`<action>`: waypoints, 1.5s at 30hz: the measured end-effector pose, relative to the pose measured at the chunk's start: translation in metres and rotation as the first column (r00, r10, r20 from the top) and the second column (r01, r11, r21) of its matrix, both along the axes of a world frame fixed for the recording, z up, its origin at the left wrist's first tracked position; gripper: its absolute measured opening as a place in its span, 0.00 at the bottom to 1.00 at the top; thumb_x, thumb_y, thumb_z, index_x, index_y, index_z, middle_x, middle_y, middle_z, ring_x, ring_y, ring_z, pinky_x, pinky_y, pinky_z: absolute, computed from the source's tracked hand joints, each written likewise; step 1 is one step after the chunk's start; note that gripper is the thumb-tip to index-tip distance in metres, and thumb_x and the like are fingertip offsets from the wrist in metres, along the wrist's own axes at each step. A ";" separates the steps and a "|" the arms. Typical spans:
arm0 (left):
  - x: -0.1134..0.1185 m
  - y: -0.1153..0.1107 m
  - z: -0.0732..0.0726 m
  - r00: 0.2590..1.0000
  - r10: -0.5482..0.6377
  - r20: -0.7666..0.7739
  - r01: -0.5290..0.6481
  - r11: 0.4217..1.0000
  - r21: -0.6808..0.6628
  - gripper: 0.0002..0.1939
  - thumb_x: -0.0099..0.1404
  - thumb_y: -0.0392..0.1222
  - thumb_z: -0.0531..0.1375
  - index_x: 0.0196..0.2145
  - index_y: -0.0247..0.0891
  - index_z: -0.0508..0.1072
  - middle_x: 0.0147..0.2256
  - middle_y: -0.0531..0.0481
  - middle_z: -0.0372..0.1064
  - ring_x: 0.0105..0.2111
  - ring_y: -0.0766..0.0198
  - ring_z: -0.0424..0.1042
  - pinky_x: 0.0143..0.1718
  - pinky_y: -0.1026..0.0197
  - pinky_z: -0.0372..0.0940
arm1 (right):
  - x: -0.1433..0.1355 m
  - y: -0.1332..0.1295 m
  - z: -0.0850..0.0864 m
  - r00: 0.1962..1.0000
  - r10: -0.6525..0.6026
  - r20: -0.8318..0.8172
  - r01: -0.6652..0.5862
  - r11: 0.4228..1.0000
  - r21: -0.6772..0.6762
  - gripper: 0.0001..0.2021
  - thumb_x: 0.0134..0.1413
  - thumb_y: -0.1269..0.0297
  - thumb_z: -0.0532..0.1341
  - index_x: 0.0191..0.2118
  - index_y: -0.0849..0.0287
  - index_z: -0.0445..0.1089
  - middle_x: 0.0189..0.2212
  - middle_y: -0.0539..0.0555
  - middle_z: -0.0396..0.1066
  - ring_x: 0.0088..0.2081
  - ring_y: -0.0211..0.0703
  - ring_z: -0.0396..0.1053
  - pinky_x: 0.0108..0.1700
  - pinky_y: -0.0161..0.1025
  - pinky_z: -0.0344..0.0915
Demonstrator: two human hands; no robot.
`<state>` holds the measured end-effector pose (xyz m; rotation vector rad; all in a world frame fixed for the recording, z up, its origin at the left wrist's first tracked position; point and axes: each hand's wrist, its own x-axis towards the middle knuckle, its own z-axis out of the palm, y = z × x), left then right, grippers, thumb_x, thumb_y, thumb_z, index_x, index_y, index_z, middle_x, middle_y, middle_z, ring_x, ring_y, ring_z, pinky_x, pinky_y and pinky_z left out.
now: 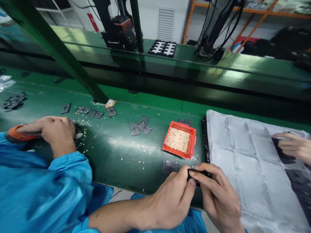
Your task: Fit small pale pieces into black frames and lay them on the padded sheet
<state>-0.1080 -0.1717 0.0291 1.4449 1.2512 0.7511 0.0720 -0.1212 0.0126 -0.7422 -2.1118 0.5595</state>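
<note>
Factory assembly line, small-parts station. Evidence: long green conveyor belt (121, 152) with green steel frame (55, 48); many identical black stamped parts (141, 127) scattered along it; red tray (193, 142) of tiny grains; black parts tray (162, 48) on the far ledge; orange racking (255, 22) and cabled equipment (121, 30) behind. Workers in blue smocks (36, 191) sit side by side, another person's hand (293, 147) at the plastic-covered tray (243, 155).

Red tray (193, 137) of grains, plastic-covered tray (243, 161), scattered black plates (141, 127).
</note>
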 end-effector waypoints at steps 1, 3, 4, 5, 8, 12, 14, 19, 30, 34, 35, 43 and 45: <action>0.000 0.000 0.000 1.000 0.002 0.009 -0.002 1.000 -0.012 0.14 0.81 0.44 0.43 0.50 0.37 0.65 0.35 0.48 0.68 0.32 0.60 0.66 0.39 0.53 0.63 | 0.001 0.001 -0.001 1.000 0.011 0.009 -0.011 1.000 0.008 0.22 0.63 0.86 0.58 0.54 0.57 0.78 0.50 0.59 0.71 0.50 0.44 0.75 0.49 0.40 0.77; 0.001 0.002 0.002 1.000 0.014 0.020 -0.013 0.999 -0.039 0.13 0.80 0.44 0.44 0.47 0.38 0.64 0.34 0.49 0.67 0.32 0.61 0.66 0.37 0.54 0.62 | 0.003 0.002 -0.002 0.999 0.032 0.027 -0.033 0.999 0.014 0.22 0.63 0.86 0.57 0.55 0.59 0.77 0.50 0.59 0.71 0.51 0.45 0.74 0.50 0.41 0.76; 0.002 0.002 0.003 0.999 0.021 0.030 -0.019 0.998 -0.056 0.12 0.80 0.45 0.44 0.46 0.38 0.64 0.33 0.50 0.66 0.31 0.61 0.65 0.36 0.54 0.61 | 0.003 0.002 -0.002 0.999 0.042 0.034 -0.042 0.999 0.012 0.21 0.63 0.86 0.57 0.55 0.59 0.77 0.50 0.60 0.70 0.51 0.45 0.74 0.50 0.41 0.76; 0.002 0.003 0.003 0.999 0.023 0.047 -0.020 0.997 -0.073 0.12 0.80 0.45 0.44 0.45 0.39 0.63 0.31 0.51 0.64 0.30 0.62 0.64 0.34 0.55 0.61 | 0.004 0.003 -0.002 0.998 0.053 0.040 -0.053 0.999 0.005 0.21 0.64 0.86 0.57 0.54 0.59 0.76 0.50 0.60 0.70 0.51 0.45 0.73 0.51 0.41 0.76; 0.004 0.005 0.005 0.994 0.019 0.107 -0.007 0.994 -0.105 0.11 0.81 0.44 0.44 0.43 0.40 0.61 0.27 0.56 0.60 0.26 0.64 0.62 0.30 0.58 0.58 | 0.007 0.005 -0.003 0.995 0.085 0.051 -0.085 0.996 -0.008 0.20 0.65 0.86 0.56 0.54 0.60 0.75 0.50 0.60 0.69 0.52 0.44 0.73 0.50 0.40 0.76; 0.004 0.007 0.005 0.990 0.022 0.137 -0.006 0.993 -0.116 0.09 0.81 0.43 0.44 0.44 0.40 0.61 0.25 0.57 0.60 0.24 0.65 0.62 0.28 0.59 0.57 | 0.007 0.006 -0.005 0.993 0.102 0.066 -0.101 0.995 -0.025 0.17 0.64 0.86 0.55 0.49 0.61 0.74 0.49 0.60 0.67 0.50 0.43 0.73 0.48 0.38 0.76; 0.004 0.008 0.005 0.993 0.014 0.115 0.001 0.992 -0.128 0.10 0.80 0.44 0.44 0.45 0.39 0.61 0.26 0.56 0.61 0.25 0.64 0.62 0.29 0.58 0.58 | 0.007 0.007 -0.006 0.994 0.088 0.064 -0.085 0.995 -0.048 0.16 0.64 0.85 0.55 0.46 0.60 0.73 0.49 0.60 0.67 0.49 0.43 0.73 0.47 0.38 0.77; 0.002 0.009 0.004 0.998 -0.039 -0.040 0.035 0.995 -0.091 0.14 0.80 0.45 0.43 0.48 0.37 0.64 0.34 0.47 0.68 0.33 0.59 0.68 0.38 0.52 0.63 | 0.005 0.007 -0.007 1.000 0.020 -0.001 -0.020 0.999 -0.043 0.17 0.64 0.83 0.58 0.49 0.56 0.73 0.46 0.58 0.71 0.47 0.44 0.76 0.46 0.41 0.78; 0.004 0.014 -0.003 0.999 0.013 -0.048 -0.015 0.999 -0.028 0.14 0.80 0.44 0.46 0.53 0.37 0.67 0.39 0.42 0.74 0.37 0.57 0.74 0.42 0.53 0.70 | 0.004 0.020 -0.008 0.995 0.095 0.030 -0.093 0.995 -0.046 0.18 0.63 0.86 0.56 0.47 0.59 0.75 0.48 0.60 0.71 0.50 0.45 0.74 0.49 0.41 0.76; 0.001 0.023 -0.001 1.000 0.015 -0.017 -0.015 1.000 -0.008 0.16 0.81 0.44 0.46 0.56 0.36 0.67 0.39 0.42 0.75 0.37 0.57 0.74 0.45 0.52 0.72 | -0.001 0.028 -0.003 0.997 0.081 0.005 -0.081 0.996 -0.030 0.18 0.62 0.87 0.57 0.48 0.59 0.74 0.47 0.59 0.72 0.49 0.44 0.75 0.49 0.40 0.76; 0.000 0.025 -0.001 1.000 0.019 -0.015 -0.020 1.000 -0.004 0.16 0.81 0.44 0.46 0.56 0.36 0.67 0.40 0.42 0.75 0.38 0.56 0.74 0.45 0.52 0.72 | -0.002 0.029 -0.002 0.998 0.069 -0.001 -0.069 0.997 -0.020 0.19 0.62 0.87 0.57 0.50 0.59 0.74 0.47 0.59 0.72 0.49 0.44 0.75 0.49 0.39 0.76; -0.004 0.035 -0.005 0.995 -0.010 -0.100 0.009 1.000 -0.011 0.19 0.80 0.46 0.43 0.55 0.36 0.68 0.40 0.39 0.76 0.40 0.52 0.75 0.45 0.48 0.73 | -0.007 0.038 -0.007 0.997 0.041 -0.057 -0.044 0.998 -0.050 0.24 0.62 0.87 0.57 0.56 0.55 0.71 0.48 0.56 0.73 0.49 0.42 0.75 0.50 0.39 0.76; -0.005 0.036 -0.006 0.991 -0.027 -0.132 0.022 0.999 -0.036 0.21 0.80 0.47 0.42 0.56 0.35 0.68 0.40 0.37 0.76 0.40 0.50 0.75 0.45 0.46 0.72 | -0.008 0.040 -0.009 0.999 0.047 -0.026 -0.048 0.998 -0.044 0.23 0.62 0.87 0.57 0.55 0.57 0.72 0.48 0.57 0.72 0.50 0.43 0.75 0.50 0.40 0.75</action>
